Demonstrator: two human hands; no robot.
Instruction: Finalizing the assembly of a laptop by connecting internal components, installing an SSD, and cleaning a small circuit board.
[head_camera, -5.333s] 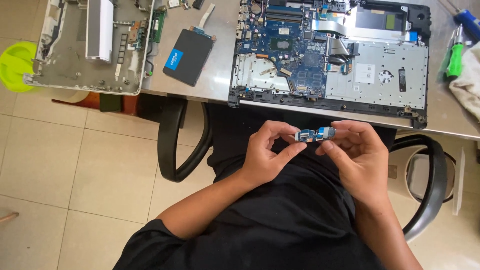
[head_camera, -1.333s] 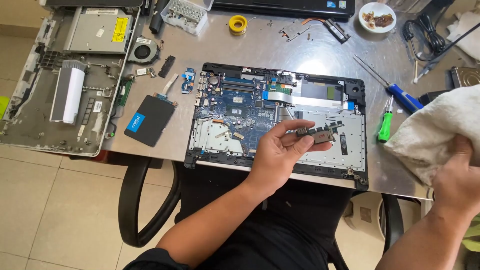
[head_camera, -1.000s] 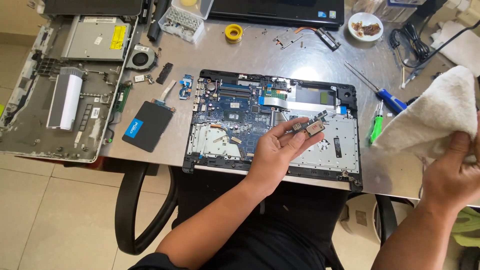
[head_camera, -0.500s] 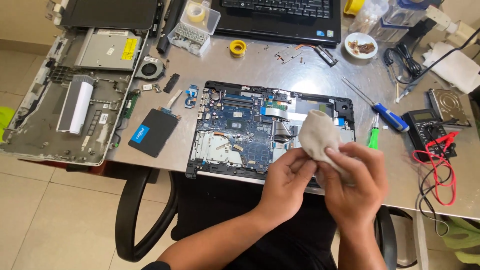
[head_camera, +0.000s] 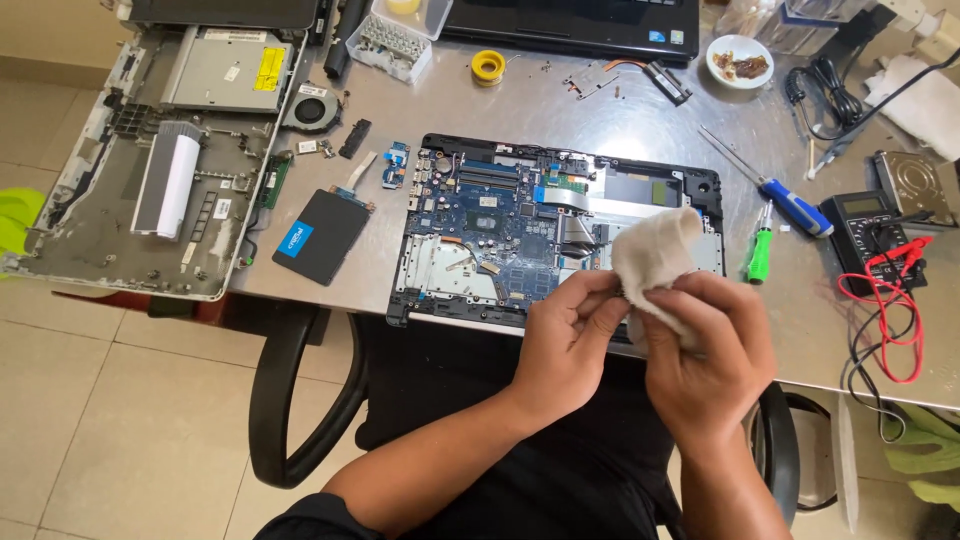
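While both your hands meet over the near edge of the table (head_camera: 560, 110), the work sits between them. Your right hand (head_camera: 705, 355) is closed around a pale cloth (head_camera: 655, 255), thumb and fingers (head_camera: 690, 295) bunching it so a fold presses toward the left. Your left hand (head_camera: 570, 340) is curled shut, fingertips pinched against the cloth's edge; a small dark part seems gripped there, but it is almost wholly hidden, so its kind cannot be told. Held this way, one hand steadies while the other wraps and rubs. That reading is a judgement.

Just beyond your hands lies the opened laptop base (head_camera: 500, 235), blue board facing up, flat on the table, near enough that you work above its front edge.

To the left, a black drive with a blue label (head_camera: 322, 238) lies flat, apart from the base. Further left is a grey bottom cover (head_camera: 170, 170), inner side up, overhanging the table's edge.

To the right, a green-handled screwdriver (head_camera: 760, 255) and a blue-handled screwdriver (head_camera: 795, 205) lie side by side within your right hand's reach. A multimeter (head_camera: 865, 225) with red leads (head_camera: 885, 320) sits beyond them.
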